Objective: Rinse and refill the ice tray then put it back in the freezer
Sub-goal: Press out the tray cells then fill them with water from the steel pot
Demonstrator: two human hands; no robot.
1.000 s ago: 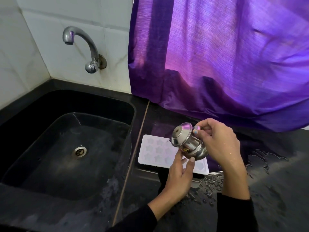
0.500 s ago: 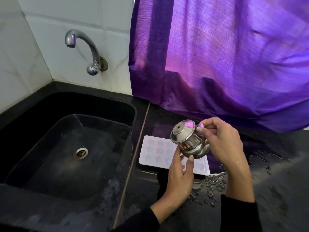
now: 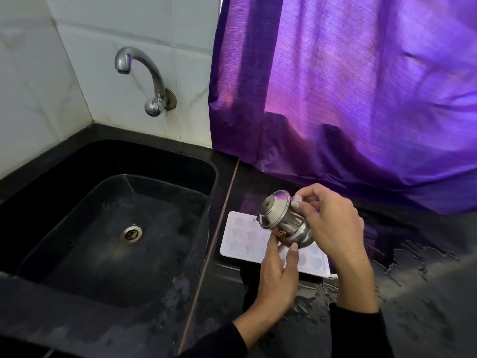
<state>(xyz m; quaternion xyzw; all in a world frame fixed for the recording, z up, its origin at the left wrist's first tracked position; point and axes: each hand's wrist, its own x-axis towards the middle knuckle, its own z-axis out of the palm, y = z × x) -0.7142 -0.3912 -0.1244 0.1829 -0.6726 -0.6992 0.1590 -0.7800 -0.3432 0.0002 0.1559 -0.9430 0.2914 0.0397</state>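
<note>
Both hands are on a small steel pot (image 3: 281, 226) tipped over the ice tray (image 3: 241, 239): the right hand (image 3: 329, 223) grips it from the side, fingers curled round its neck and body, while the left hand (image 3: 277, 277) steadies the base with its fingertips pressing up from below. The pot's mouth points left and down toward the tray's star-shaped cells. The tray lies flat on the black counter (image 3: 426, 306), just beside the sink (image 3: 108, 228) and partly hidden behind the hands.

As for progress, the rinse looks done — the counter around the tray is wet with puddles and the tap (image 3: 144, 78) runs no water. The refill seems to be in hand, though no stream shows at the spout, and whether any cells already hold water is too faint to tell. Left to do: fill the cells evenly, set the pot down, lift the tray level and carry it to the freezer — which is nowhere in view.
</note>
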